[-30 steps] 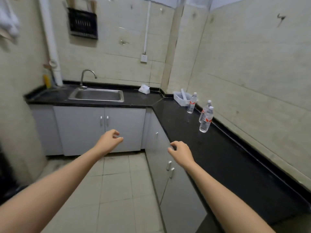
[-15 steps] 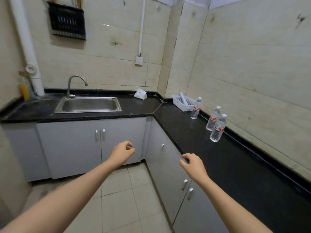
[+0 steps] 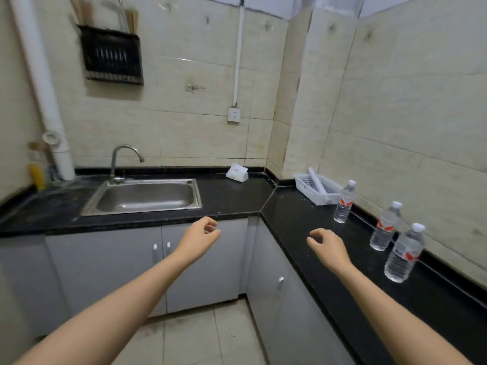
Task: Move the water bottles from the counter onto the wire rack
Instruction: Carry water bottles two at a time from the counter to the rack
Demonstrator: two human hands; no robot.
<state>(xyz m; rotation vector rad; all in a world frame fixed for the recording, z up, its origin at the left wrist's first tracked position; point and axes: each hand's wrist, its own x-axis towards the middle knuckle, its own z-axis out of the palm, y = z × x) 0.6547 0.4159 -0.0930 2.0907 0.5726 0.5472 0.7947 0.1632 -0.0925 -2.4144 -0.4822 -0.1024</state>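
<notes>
Three water bottles stand upright on the black counter (image 3: 303, 214) along the right-hand wall, all clear plastic with white caps and red-and-white labels. The near bottle (image 3: 403, 255) and the middle bottle (image 3: 384, 227) stand close together, and the far bottle (image 3: 344, 202) stands apart from them, just beside a white basket (image 3: 313, 189) with a white roll lying in it. Both my arms reach forward, bare to the elbow. My left hand (image 3: 200, 234) hangs in the air in front of the grey cabinet doors (image 3: 163, 259), fingers loosely curled, holding nothing. My right hand (image 3: 329, 242) hovers over the counter's front edge, fingers loosely curled too and holding nothing, well short of the bottles. Across the corner, a steel sink (image 3: 143, 197) with a curved tap (image 3: 123, 159) sits in the counter's left stretch, and a white tissue pack (image 3: 237, 173) lies against the back wall. A black slatted holder (image 3: 113, 56) hangs on the tiles above the sink.
</notes>
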